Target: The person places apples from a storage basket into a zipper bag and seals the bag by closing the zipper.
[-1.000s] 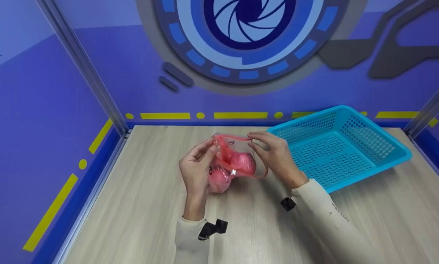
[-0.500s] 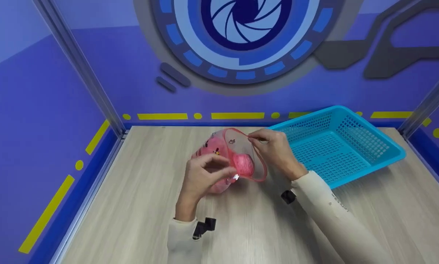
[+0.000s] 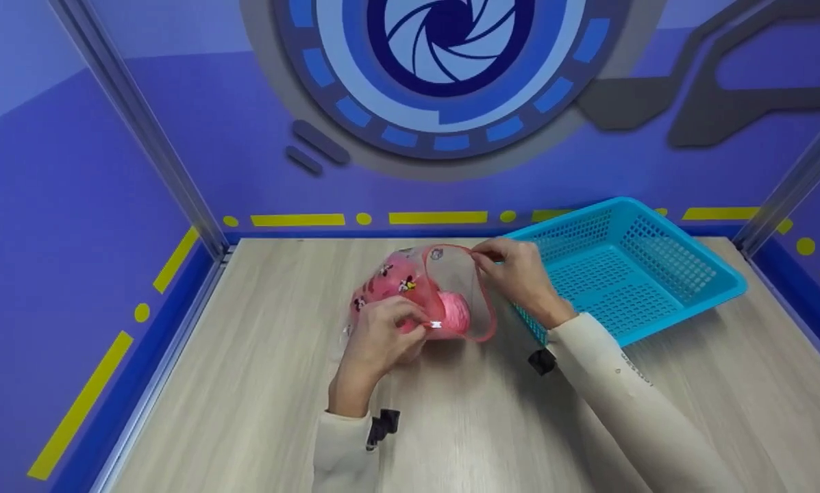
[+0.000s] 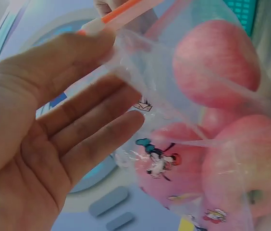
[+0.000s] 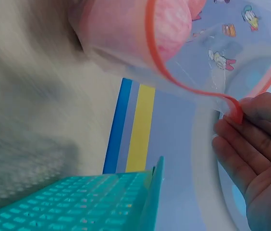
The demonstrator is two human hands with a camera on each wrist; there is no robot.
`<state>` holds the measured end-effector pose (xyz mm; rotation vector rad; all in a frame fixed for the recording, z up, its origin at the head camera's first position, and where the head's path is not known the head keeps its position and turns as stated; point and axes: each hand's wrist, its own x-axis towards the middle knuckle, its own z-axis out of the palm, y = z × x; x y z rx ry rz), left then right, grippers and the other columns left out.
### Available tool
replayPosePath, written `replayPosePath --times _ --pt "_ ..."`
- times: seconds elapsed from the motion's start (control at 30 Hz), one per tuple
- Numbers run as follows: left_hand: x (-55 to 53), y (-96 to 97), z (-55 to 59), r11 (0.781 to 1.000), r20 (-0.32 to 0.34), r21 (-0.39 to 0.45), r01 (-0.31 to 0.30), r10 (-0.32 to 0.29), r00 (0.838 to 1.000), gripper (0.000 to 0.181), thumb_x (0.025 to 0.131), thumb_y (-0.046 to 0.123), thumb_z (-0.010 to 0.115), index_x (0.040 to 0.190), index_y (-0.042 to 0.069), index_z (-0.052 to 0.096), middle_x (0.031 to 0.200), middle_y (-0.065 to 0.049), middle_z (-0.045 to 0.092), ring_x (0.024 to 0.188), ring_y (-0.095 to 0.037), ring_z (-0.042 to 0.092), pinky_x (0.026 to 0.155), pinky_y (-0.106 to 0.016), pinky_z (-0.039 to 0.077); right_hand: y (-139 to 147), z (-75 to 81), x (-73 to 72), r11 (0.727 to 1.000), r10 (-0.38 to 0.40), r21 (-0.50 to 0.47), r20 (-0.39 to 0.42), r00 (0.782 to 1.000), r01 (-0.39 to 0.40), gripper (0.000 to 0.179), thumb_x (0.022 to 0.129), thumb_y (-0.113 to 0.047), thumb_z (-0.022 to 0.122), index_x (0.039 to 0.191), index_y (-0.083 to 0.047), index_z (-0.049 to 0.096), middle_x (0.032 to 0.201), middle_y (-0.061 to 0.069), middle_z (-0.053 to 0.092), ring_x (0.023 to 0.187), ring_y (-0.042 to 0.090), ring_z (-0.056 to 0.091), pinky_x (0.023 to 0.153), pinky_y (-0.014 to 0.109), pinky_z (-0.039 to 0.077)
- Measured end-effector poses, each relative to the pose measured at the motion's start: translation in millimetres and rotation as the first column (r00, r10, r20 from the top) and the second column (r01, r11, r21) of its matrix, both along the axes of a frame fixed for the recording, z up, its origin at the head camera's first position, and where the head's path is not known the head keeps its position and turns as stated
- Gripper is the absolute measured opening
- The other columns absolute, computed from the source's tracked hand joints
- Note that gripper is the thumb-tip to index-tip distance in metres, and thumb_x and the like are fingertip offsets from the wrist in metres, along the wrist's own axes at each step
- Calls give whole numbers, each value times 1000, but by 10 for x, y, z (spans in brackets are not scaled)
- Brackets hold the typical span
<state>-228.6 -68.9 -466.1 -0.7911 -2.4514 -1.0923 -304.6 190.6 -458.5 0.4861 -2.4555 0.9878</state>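
A clear plastic zip bag with red edging and small cartoon prints lies on the table, its mouth spread wide toward the right. Several red apples are inside, and one apple shows through the mouth. My left hand pinches the near edge of the mouth beside the white zip slider. In the left wrist view its thumb meets the orange-red strip while the other fingers extend loosely. My right hand pinches the far right corner of the red rim between thumb and forefinger.
A turquoise perforated plastic basket stands at the back right, close beside my right hand. Blue printed panels wall the wooden table at the back and sides, with metal posts at the corners.
My left hand has let go of the bag's upper left edge, moved down, and pinched the near edge by the slider. The mouth has opened wider; my right hand keeps its pinch on the rim.
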Motion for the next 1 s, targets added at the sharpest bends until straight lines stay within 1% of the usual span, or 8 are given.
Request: replayPosePath --times 0.07,0.23,0.33,0.57,0.73,0.87,0.93,1.0 --pt "-31 -34 -44 999 -23 11 -30 30 999 10 84 0 84 91 7 83 96 -2 79 93 -19 74 89 -38 61 29 -2 -6 1000 -23 -4 22 999 23 11 95 -5 81 106 -3 82 100 11 80 89 27 76 80 46 65" --pt "-125 -111 -171 992 -71 68 -111 115 991 15 80 -8 83 81 5 75 89 -5 79 79 -18 72 72 -36 61 132 -25 -18 998 -59 -13 49 997 60 12 95 -5 81 106 -1 82 99 13 79 84 28 75 77 47 65" --pt "-175 -129 -252 986 -65 83 -147 152 986 18 79 -8 83 78 5 71 85 -7 76 73 -16 67 65 -34 58 189 -36 -12 997 -71 -14 55 996 71 13 94 -5 81 106 0 82 98 14 79 83 29 75 77 48 65" --pt "-277 -189 -387 975 0 115 -189 190 982 19 82 -7 81 79 5 67 112 -17 78 76 -22 69 65 -32 57 265 -41 40 998 -69 11 36 997 68 14 93 -5 83 106 -2 83 98 12 79 82 28 74 77 48 65" --pt "-328 -319 -399 969 43 192 -154 149 988 15 87 -8 79 84 3 70 111 -16 79 89 -26 76 77 -39 64 315 -25 107 999 -34 33 3 999 34 14 90 -4 85 104 -2 83 97 12 79 81 28 75 77 48 65" --pt "-394 -477 -362 963 32 239 -122 117 993 9 89 -7 81 89 0 75 101 -14 79 93 -28 77 81 -40 65 363 18 146 999 -30 42 1 1000 30 12 92 -4 83 104 -2 83 97 12 79 80 27 74 77 47 65" --pt "-430 -557 -344 962 10 242 -129 130 991 7 90 -5 82 91 0 78 97 -12 79 90 -26 77 79 -38 65 380 37 157 998 -35 50 8 999 34 12 93 -4 82 105 -1 82 97 12 79 80 27 74 77 48 65" --pt "-463 -627 -324 956 -15 246 -160 169 985 6 90 -3 83 92 1 80 93 -9 79 85 -22 77 76 -36 65 388 52 168 998 -44 55 25 999 43 13 93 -3 82 105 -1 82 97 13 79 80 27 74 78 48 65"
